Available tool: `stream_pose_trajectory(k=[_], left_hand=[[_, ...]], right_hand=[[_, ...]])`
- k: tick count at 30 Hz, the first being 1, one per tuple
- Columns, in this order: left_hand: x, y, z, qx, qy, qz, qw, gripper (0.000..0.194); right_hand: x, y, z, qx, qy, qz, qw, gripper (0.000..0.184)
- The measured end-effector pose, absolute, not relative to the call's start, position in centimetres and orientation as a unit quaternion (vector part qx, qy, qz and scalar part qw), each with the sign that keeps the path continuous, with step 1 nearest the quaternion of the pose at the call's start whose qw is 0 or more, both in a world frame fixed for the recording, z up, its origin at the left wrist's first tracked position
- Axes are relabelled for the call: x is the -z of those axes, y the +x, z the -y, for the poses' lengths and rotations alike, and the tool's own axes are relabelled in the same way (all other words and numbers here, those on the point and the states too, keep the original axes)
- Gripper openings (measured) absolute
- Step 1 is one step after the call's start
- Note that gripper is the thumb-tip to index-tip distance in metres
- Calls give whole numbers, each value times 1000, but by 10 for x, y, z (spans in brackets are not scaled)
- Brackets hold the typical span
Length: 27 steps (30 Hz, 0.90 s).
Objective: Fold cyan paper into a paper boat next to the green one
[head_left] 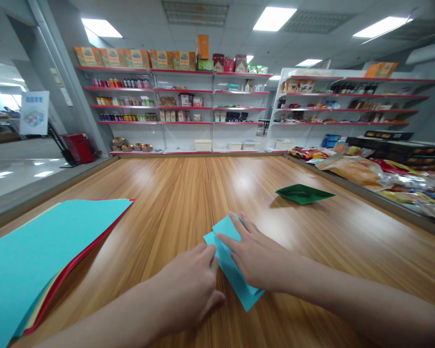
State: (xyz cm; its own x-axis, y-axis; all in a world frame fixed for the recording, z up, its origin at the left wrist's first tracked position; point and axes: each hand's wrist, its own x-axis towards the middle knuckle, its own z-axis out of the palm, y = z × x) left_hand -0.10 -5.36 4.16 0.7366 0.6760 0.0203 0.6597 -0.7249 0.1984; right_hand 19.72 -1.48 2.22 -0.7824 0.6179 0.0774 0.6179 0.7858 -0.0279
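A folded sheet of light-blue paper (244, 292) lies on the wooden table in front of me, in several layers with their edges out of line. My right hand (252, 249) rests flat across its upper part, fingers spread. At the paper's left edge is my left hand (194, 278), its fingers curled in and the fingertips touching the edge; the thumb points toward the paper's lower part. Beyond my right hand stands a folded green paper piece (304, 193), pointed at both ends and partly opened.
A stack of large coloured sheets (58, 241), blue on top with cream and red beneath, lies at the left. Raised edging (47, 191) borders the wooden table (166, 203). Packaged snacks (366, 174) are heaped beyond the right edge. Stocked shelves (183, 123) stand behind.
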Motion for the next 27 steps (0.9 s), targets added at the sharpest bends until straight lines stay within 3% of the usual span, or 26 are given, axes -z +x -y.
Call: stream_pose_trajectory(k=[6,9,13,22,27], left_hand=[[-25,14,66,-61,938,-338,53,40],[-16,14,62,-65,941,-330,49,47],[-6,15,59,-77,944,-318,46,57],[-18,13,63,-67,908,-411,49,33],[-17,15,64,-13,901,-429,57,34]], right_hand=[[-17,197,-4,50,-385,920,46,49],[-16,197,-7,45,-415,907,59,48],[-22,197,-7,39,-338,939,54,43],[-33,197,-5,-20,-326,944,48,44],[-31,201,-7,-29,-362,931,39,53]])
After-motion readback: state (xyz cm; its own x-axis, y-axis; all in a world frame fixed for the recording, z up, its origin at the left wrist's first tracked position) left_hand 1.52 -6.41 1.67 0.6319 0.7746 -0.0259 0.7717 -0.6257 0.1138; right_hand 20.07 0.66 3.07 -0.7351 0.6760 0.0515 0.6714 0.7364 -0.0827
